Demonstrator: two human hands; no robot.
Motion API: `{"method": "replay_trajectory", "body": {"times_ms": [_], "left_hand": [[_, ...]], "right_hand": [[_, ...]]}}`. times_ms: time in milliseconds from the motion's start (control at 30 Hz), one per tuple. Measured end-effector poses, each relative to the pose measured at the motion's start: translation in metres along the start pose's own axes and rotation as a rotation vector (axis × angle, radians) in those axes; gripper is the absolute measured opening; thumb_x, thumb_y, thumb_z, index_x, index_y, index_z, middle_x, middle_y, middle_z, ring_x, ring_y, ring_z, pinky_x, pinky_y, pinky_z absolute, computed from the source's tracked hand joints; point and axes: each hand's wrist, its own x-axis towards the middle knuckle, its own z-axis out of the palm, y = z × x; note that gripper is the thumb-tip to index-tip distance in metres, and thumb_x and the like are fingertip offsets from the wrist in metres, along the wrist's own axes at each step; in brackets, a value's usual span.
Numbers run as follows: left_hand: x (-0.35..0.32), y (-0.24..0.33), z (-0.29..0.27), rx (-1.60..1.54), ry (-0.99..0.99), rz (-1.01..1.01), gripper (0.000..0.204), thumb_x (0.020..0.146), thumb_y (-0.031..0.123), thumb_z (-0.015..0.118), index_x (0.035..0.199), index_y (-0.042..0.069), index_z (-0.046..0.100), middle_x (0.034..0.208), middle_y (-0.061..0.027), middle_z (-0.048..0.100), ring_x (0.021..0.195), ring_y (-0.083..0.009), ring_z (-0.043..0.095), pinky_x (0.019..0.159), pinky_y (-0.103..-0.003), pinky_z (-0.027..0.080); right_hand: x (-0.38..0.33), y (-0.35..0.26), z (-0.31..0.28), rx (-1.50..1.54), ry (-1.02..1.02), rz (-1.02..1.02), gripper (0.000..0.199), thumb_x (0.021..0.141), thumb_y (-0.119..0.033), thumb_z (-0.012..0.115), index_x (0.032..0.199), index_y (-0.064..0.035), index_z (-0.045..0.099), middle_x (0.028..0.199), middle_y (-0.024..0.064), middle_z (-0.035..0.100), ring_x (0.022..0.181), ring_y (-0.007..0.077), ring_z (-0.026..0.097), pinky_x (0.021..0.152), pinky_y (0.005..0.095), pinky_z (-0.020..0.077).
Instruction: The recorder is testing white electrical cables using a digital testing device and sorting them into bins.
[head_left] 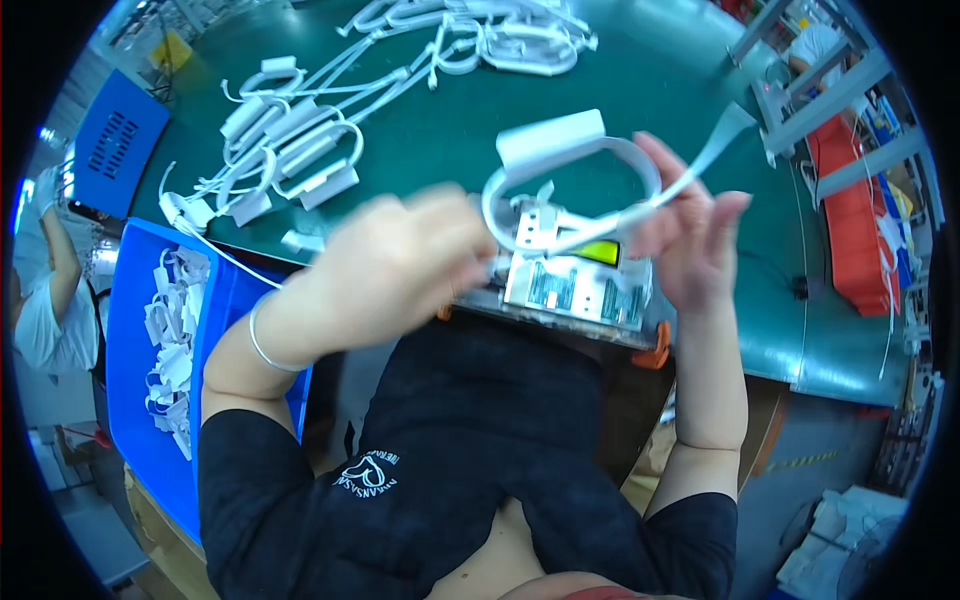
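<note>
My right hand [690,235] holds a white looped cable with a boxy adapter end [560,150] above a small metal fixture [575,285] at the table's near edge. A flat white strap of the cable [725,135] sticks out up and to the right past my fingers. My left hand [395,265], blurred by motion, is at the left side of the loop and the fixture; its fingers are curled and I cannot tell what they grip. A thin bracelet [262,345] sits on my left wrist.
Piles of the same white looped cables lie on the green table [660,70] at the left [285,150] and the far middle [490,40]. A blue bin [135,330] of white parts stands at my left. Another person [45,300] works beyond it. Red bins [850,220] and metal rails are at the right.
</note>
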Motion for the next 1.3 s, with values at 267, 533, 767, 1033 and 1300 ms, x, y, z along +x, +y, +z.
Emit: {"method": "replay_trajectory", "body": {"times_ms": [267, 533, 767, 1033, 1300], "left_hand": [[-0.08, -0.02, 0.022, -0.111, -0.827, -0.227, 0.022, 0.072, 0.002, 0.06, 0.094, 0.002, 0.059, 0.08, -0.0136, 0.059, 0.076, -0.0327, 0.059, 0.065, -0.04, 0.048], [-0.048, -0.03, -0.011, -1.008, -0.775, 0.126, 0.037, 0.082, 0.018, 0.065, 0.11, -0.006, 0.06, 0.109, -0.0176, 0.057, 0.084, -0.0239, 0.064, 0.073, -0.03, 0.052], [-0.043, -0.005, 0.041, -1.725, -0.223, -0.038, 0.061, 0.078, 0.059, 0.06, 0.09, 0.0, 0.065, 0.1, -0.02, 0.057, 0.081, -0.0254, 0.061, 0.072, -0.03, 0.049], [-0.04, -0.006, 0.065, -1.326, 0.269, -0.23, 0.049, 0.094, 0.047, 0.04, 0.095, -0.001, 0.054, 0.073, -0.0104, 0.056, 0.053, -0.0082, 0.044, 0.051, -0.02, 0.036], [-0.039, 0.007, 0.096, -1.163, 0.344, -0.373, 0.028, 0.092, 0.03, 0.055, 0.089, 0.002, 0.055, 0.067, -0.0003, 0.051, 0.057, -0.0057, 0.045, 0.054, -0.019, 0.035]], "right_hand": [[-0.152, -0.037, -0.055, 0.235, 0.516, -0.281, 0.021, 0.096, -0.01, 0.045, 0.111, 0.0029, 0.048, 0.095, 0.0083, 0.048, 0.066, 0.0109, 0.04, 0.062, 0.0244, 0.0398], [-0.153, 0.017, 0.005, -0.156, 0.37, 0.047, 0.023, 0.094, -0.018, 0.048, 0.093, 0.0039, 0.055, 0.067, 0.0102, 0.058, 0.041, 0.0075, 0.045, 0.039, 0.0183, 0.0388], [-0.132, 0.052, 0.031, -0.002, 0.395, 0.415, 0.034, 0.096, -0.022, 0.04, 0.071, -0.0014, 0.051, 0.048, 0.0043, 0.047, 0.036, 0.0061, 0.032, 0.038, 0.0198, 0.0276], [-0.131, 0.068, 0.035, 0.188, 0.466, 0.286, 0.032, 0.096, -0.02, 0.038, 0.074, -0.0004, 0.051, 0.048, 0.0067, 0.047, 0.034, 0.0076, 0.03, 0.037, 0.0196, 0.027], [-0.127, 0.062, 0.033, 0.089, 0.441, 0.327, 0.034, 0.097, -0.022, 0.039, 0.076, 0.0004, 0.052, 0.055, 0.0094, 0.053, 0.036, 0.0058, 0.031, 0.037, 0.0185, 0.0276]]}}
